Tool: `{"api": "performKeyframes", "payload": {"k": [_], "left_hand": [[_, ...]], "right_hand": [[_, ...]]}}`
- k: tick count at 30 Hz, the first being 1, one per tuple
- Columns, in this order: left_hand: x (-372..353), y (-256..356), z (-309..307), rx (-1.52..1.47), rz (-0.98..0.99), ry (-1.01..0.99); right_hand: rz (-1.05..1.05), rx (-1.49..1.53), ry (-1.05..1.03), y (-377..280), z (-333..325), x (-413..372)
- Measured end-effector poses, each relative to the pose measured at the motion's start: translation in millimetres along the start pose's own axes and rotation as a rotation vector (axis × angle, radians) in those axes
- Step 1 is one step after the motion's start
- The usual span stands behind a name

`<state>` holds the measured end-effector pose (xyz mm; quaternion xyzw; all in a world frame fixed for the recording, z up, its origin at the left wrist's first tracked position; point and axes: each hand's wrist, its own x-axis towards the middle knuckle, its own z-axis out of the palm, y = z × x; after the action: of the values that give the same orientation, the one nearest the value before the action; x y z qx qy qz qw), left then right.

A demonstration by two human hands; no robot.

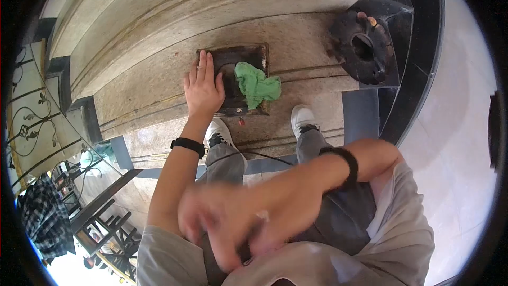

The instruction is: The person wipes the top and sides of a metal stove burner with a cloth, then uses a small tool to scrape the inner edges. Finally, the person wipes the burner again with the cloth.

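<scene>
My left hand (pixel 203 89) lies flat on the left side of a dark square panel (pixel 227 107) with a raised rim, its fingers stretched out. A crumpled green cloth (pixel 256 86) rests on the panel's right side, apart from that hand. My right hand (pixel 233 222) is drawn back across my body, close to my left upper arm and shirt. Motion smears its fingers, so whether they hold anything does not show.
The panel lies on worn stone steps (pixel 296 37). A dark round carved piece with a hole (pixel 365 47) stands at the right. My shoes (pixel 304 117) are just below the panel. A cable (pixel 264 153) crosses between my legs. Metal railing (pixel 32 122) and a checked cloth (pixel 45 217) are at left.
</scene>
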<state>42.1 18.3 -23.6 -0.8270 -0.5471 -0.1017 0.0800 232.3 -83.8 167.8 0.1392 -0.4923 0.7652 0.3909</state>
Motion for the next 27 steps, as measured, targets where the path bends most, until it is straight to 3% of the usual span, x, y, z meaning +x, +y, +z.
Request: {"api": "performKeyframes", "payload": {"k": [1, 2, 3, 5, 7, 10, 12, 14, 15, 17, 18, 20, 27], "left_hand": [[-0.6, 0.2, 1.2, -0.025, 0.002, 0.007], [-1.0, -1.3, 3.0, -0.048, 0.004, 0.015], [1.0, -4.8, 4.6, -0.056, 0.016, 0.013], [-0.2, -4.3, 3.1, -0.064, 0.017, 0.029], [0.1, -2.6, 1.5, -0.079, 0.034, 0.065], [0.2, -0.8, -3.3, -0.059, 0.031, 0.037], [0.2, -1.0, -4.1, -0.057, 0.030, 0.039], [0.7, -0.7, -4.0, -0.055, 0.026, 0.043], [0.8, -0.8, -3.7, -0.056, 0.028, 0.042], [0.4, -0.9, -3.7, -0.053, 0.022, 0.039], [0.5, -1.0, -3.5, -0.053, 0.026, 0.039], [0.9, -1.6, -3.2, -0.050, 0.021, 0.039], [0.4, 0.7, -5.2, -0.096, -0.018, 0.051]], "right_hand": [[0.155, -0.009, 0.148, -6.2, -20.3, -8.8], [0.165, -0.012, 0.406, -12.5, -32.6, -11.4], [0.235, -0.294, 0.544, -8.7, -50.9, -15.1], [0.449, -0.380, 0.910, -8.5, -71.5, -26.1], [0.374, -0.131, 1.142, 10.2, -94.2, -53.3], [0.389, -0.245, 1.283, 14.5, -110.8, -74.6], [0.394, -0.390, 1.285, 20.8, -119.9, -79.9], [0.422, -1.185, 1.134, 31.3, -127.5, -82.4], [0.422, -1.182, 1.125, 32.9, -127.9, -81.0], [0.442, -1.708, 0.886, 36.4, -126.1, -75.2], [0.440, -1.704, 0.876, 40.9, -124.3, -73.9], [0.682, -1.757, 0.792, 53.3, -120.9, -74.7], [0.808, -1.691, 0.738, 65.1, -131.1, -81.1]]}}
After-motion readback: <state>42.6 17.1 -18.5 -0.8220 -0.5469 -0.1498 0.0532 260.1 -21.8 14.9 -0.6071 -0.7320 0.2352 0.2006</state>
